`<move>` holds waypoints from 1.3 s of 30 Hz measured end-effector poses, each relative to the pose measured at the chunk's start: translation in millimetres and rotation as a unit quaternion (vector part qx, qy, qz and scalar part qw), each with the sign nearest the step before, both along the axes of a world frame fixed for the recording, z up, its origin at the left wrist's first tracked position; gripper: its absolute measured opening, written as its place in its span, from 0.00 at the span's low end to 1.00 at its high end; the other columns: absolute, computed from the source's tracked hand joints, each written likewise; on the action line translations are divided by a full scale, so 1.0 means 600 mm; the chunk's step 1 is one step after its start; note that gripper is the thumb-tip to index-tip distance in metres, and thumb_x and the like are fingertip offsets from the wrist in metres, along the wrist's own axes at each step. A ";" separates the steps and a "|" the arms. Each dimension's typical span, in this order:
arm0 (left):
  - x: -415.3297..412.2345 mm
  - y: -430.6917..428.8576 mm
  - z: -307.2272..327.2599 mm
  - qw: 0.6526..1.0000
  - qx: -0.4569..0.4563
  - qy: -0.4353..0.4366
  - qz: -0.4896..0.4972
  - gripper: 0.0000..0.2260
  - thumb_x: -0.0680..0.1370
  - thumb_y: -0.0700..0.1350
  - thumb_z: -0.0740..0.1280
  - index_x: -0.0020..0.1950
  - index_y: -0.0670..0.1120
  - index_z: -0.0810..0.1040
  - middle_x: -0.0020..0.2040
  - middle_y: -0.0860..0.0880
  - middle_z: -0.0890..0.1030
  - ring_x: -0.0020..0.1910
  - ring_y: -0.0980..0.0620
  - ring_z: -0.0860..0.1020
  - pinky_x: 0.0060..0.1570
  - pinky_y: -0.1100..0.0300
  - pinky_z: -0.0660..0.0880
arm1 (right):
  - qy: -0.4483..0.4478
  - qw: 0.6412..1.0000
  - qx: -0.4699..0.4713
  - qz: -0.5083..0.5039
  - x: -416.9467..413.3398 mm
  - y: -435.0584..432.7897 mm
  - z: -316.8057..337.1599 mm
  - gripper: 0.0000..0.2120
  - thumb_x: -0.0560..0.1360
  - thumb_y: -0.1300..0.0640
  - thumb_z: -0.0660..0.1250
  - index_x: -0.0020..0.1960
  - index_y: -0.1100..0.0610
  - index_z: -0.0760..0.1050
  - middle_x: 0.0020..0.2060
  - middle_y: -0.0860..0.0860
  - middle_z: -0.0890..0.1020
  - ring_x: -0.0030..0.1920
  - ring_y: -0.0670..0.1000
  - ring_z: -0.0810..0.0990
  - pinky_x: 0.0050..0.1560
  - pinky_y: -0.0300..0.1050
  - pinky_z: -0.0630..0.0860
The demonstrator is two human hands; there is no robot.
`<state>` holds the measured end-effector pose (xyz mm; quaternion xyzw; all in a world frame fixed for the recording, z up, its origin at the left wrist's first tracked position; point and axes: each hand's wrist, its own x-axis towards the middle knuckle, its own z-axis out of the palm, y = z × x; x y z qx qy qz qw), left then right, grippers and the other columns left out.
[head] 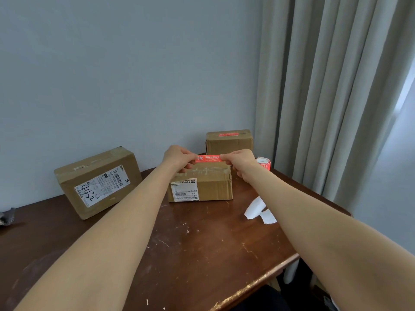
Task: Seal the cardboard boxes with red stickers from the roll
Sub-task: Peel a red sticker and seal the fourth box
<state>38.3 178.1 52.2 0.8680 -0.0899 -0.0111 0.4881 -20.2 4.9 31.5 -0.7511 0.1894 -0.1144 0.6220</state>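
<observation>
Red sticker [208, 158], held out flat between both hands, is what I see at the centre of my feed. The left hand [177, 157] pinches its left end, fingers curled and clamped on it; the right hand [241, 163] pinches the right end the same way. The sticker sits over the far top edge of the middle box [202, 182], but I cannot tell whether it touches the cardboard. That box stands on the dark wooden table [179, 243], with a white label [184, 190] on its near side. Behind it is the far box [229, 143], which has a red strip across its top. The roll [263, 163] stands just right of the right hand. A large box [96, 182] lies to the left, well apart. White paper strips [258, 209] lie on the table near the right forearm, and a grey curtain [325, 86] hangs at right.
</observation>
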 end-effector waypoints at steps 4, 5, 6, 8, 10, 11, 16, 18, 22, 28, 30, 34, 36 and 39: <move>0.019 0.001 -0.015 0.999 0.022 0.026 0.029 0.06 0.75 0.42 0.70 0.42 0.40 0.80 0.40 0.44 0.82 0.32 0.53 0.75 0.29 0.63 0.72 | 0.003 0.998 -0.064 0.013 0.020 0.005 -0.011 0.12 0.73 0.54 0.73 0.50 0.62 0.81 0.37 0.50 0.79 0.34 0.46 0.73 0.32 0.39 0.68; 0.025 0.000 -0.020 0.998 0.038 0.027 0.032 0.07 0.75 0.43 0.70 0.40 0.41 0.80 0.41 0.44 0.82 0.32 0.52 0.75 0.28 0.63 0.71 | 0.006 0.997 -0.079 0.015 0.025 0.006 -0.013 0.11 0.73 0.54 0.73 0.49 0.62 0.81 0.39 0.51 0.80 0.35 0.46 0.73 0.33 0.39 0.69; 0.029 -0.001 -0.023 0.997 0.062 0.024 0.032 0.08 0.75 0.44 0.70 0.38 0.42 0.79 0.41 0.44 0.82 0.32 0.52 0.75 0.29 0.62 0.70 | 0.008 0.995 -0.095 0.016 0.028 0.006 -0.016 0.11 0.73 0.54 0.73 0.48 0.62 0.81 0.41 0.52 0.80 0.36 0.47 0.75 0.35 0.40 0.71; 0.037 -0.003 -0.027 0.991 0.125 0.008 0.037 0.10 0.75 0.47 0.70 0.37 0.43 0.80 0.39 0.46 0.81 0.34 0.51 0.75 0.33 0.61 0.71 | 0.016 0.991 -0.134 0.018 0.034 0.007 -0.020 0.10 0.73 0.53 0.73 0.46 0.60 0.80 0.41 0.53 0.80 0.38 0.49 0.76 0.40 0.44 0.76; 0.046 -0.005 -0.032 0.985 0.166 0.002 0.046 0.11 0.75 0.51 0.70 0.41 0.44 0.81 0.36 0.48 0.79 0.36 0.51 0.76 0.41 0.57 0.74 | 0.028 0.986 -0.165 0.017 0.042 0.007 -0.024 0.10 0.73 0.53 0.72 0.46 0.60 0.79 0.41 0.53 0.81 0.38 0.49 0.76 0.43 0.45 0.76; 0.052 -0.006 -0.036 0.983 0.178 0.001 0.049 0.12 0.74 0.53 0.70 0.43 0.43 0.81 0.37 0.48 0.80 0.38 0.50 0.77 0.44 0.56 0.75 | 0.034 0.983 -0.177 0.017 0.047 0.007 -0.027 0.11 0.73 0.52 0.72 0.47 0.61 0.80 0.42 0.54 0.82 0.38 0.50 0.77 0.43 0.45 0.76; 0.065 -0.012 -0.046 0.974 0.220 -0.006 0.059 0.15 0.71 0.55 0.72 0.49 0.44 0.80 0.43 0.46 0.82 0.42 0.48 0.80 0.43 0.56 0.76 | 0.061 0.971 -0.231 0.022 0.061 0.010 -0.031 0.11 0.73 0.50 0.70 0.43 0.59 0.78 0.35 0.52 0.77 0.32 0.50 0.73 0.32 0.41 0.69; 0.069 -0.014 -0.046 0.972 0.227 -0.006 0.058 0.15 0.72 0.55 0.72 0.48 0.43 0.80 0.42 0.46 0.81 0.42 0.48 0.80 0.41 0.57 0.75 | 0.071 0.967 -0.244 0.018 0.064 0.011 -0.033 0.10 0.73 0.51 0.70 0.40 0.57 0.74 0.33 0.51 0.75 0.31 0.50 0.72 0.30 0.41 0.66; 0.075 -0.017 -0.049 0.970 0.237 0.005 0.057 0.15 0.72 0.55 0.71 0.49 0.43 0.80 0.42 0.46 0.81 0.42 0.48 0.80 0.41 0.57 0.75 | 0.083 0.964 -0.252 0.015 0.068 0.013 -0.034 0.11 0.73 0.52 0.69 0.37 0.56 0.71 0.32 0.50 0.74 0.31 0.50 0.72 0.30 0.41 0.66; 0.081 -0.020 -0.055 0.967 0.250 0.008 0.058 0.15 0.72 0.55 0.71 0.47 0.43 0.80 0.39 0.47 0.79 0.39 0.49 0.78 0.36 0.59 0.73 | 0.088 0.962 -0.258 0.010 0.073 0.016 -0.035 0.10 0.73 0.54 0.67 0.37 0.56 0.70 0.34 0.51 0.76 0.33 0.51 0.75 0.32 0.41 0.68; 0.083 -0.022 -0.056 0.965 0.255 0.010 0.061 0.15 0.72 0.55 0.72 0.46 0.43 0.79 0.40 0.47 0.80 0.40 0.49 0.79 0.36 0.59 0.72 | 0.090 0.962 -0.259 0.010 0.074 0.017 -0.035 0.09 0.74 0.54 0.67 0.37 0.56 0.70 0.35 0.52 0.77 0.35 0.51 0.76 0.33 0.42 0.70; 0.087 -0.024 -0.057 0.964 0.260 0.010 0.062 0.15 0.72 0.54 0.72 0.45 0.43 0.77 0.41 0.47 0.80 0.40 0.50 0.79 0.33 0.59 0.71 | 0.091 0.961 -0.260 0.009 0.077 0.019 -0.036 0.09 0.73 0.54 0.67 0.37 0.56 0.71 0.37 0.52 0.78 0.36 0.52 0.77 0.34 0.42 0.71; 0.087 -0.025 -0.057 0.962 0.266 0.007 0.063 0.15 0.71 0.54 0.73 0.44 0.44 0.75 0.40 0.48 0.79 0.41 0.50 0.79 0.33 0.59 0.70 | 0.094 0.960 -0.263 0.009 0.078 0.020 -0.035 0.08 0.73 0.54 0.67 0.38 0.56 0.72 0.38 0.53 0.80 0.37 0.53 0.78 0.36 0.43 0.73; 0.087 -0.026 -0.057 0.961 0.270 0.010 0.063 0.15 0.71 0.54 0.73 0.45 0.44 0.75 0.40 0.48 0.78 0.42 0.49 0.78 0.36 0.59 0.71 | 0.101 0.958 -0.267 0.007 0.080 0.022 -0.033 0.07 0.73 0.54 0.67 0.39 0.56 0.72 0.40 0.53 0.81 0.40 0.53 0.80 0.38 0.43 0.74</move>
